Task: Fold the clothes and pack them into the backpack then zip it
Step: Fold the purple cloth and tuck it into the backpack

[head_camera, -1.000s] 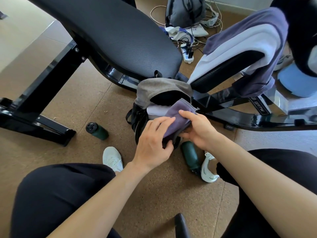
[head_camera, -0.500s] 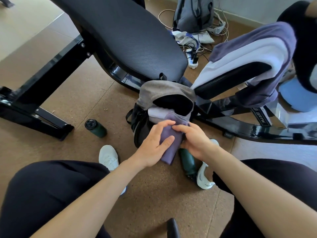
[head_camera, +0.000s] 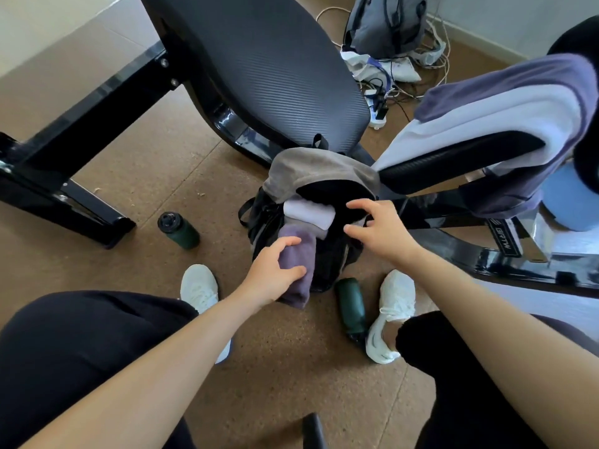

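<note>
The folded purple cloth [head_camera: 299, 264] is soft and light, with no stiffness of its own; it will likely sag or unfold if taken by one corner, so it is best held across its folded width and fed in bundle-first. It hangs half out of the backpack [head_camera: 311, 186], draped over the near rim of the open mouth and down the front. The left hand [head_camera: 270, 277] grips it from the left, fingers curled over the top, thumb under. The right hand [head_camera: 377, 231] hovers at the right rim with fingers spread, holding nothing; it may just touch the rim, though that is hard to tell. A pale cloth [head_camera: 308, 212] already lies inside, just beyond the purple one. More clothes [head_camera: 505, 102] are draped over the bench arm [head_camera: 453, 163], well apart, not yet folded.
</note>
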